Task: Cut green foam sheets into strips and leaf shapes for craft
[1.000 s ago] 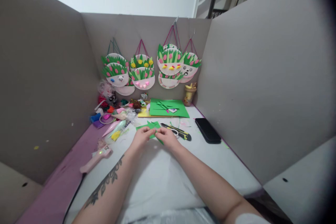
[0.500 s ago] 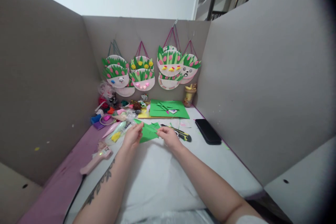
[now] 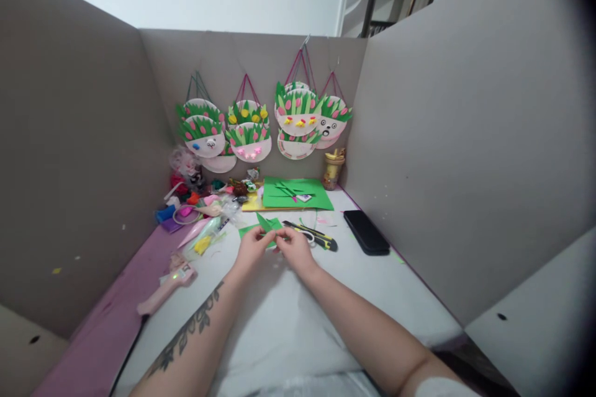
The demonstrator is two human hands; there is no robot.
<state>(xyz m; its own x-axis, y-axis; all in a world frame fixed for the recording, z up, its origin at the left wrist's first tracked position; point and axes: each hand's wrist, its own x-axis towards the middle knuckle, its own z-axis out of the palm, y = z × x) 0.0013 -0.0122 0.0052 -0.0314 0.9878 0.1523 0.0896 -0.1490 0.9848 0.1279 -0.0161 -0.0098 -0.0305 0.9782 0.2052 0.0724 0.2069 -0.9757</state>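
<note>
both hands meet over the middle of the table (image 3: 279,335), the left hand (image 3: 254,247) and the right hand (image 3: 295,250) nearly tip to tip, thumbs and fingers pinched on green paper (image 3: 265,221). i can see a pointed flap rising just beyond the fingers and a flatter part spreading behind the left ones, but the bit inside the grip is covered, so i can't tell whether it is one piece or several. just beside the right hand lies a black and yellow cutter (image 3: 326,240), with a white ring-shaped handle (image 3: 310,237) against it; what that handle belongs to, i can't make out. farther back, a green sheet (image 3: 319,193) carries thin green strips (image 3: 284,188) that overlap too closely for me to count. well to the right is a black phone-like slab (image 3: 366,232); to the left, a pink glue gun (image 3: 162,293), its cord running off at the bottom edge, and behind it a jumble of craft bits (image 3: 205,211), many blurred together under clear wrapping. decorated paper plates (image 3: 251,146) hang on the back panel (image 3: 223,53), several partly hidden by those in front. both forearms are cut off below.
</note>
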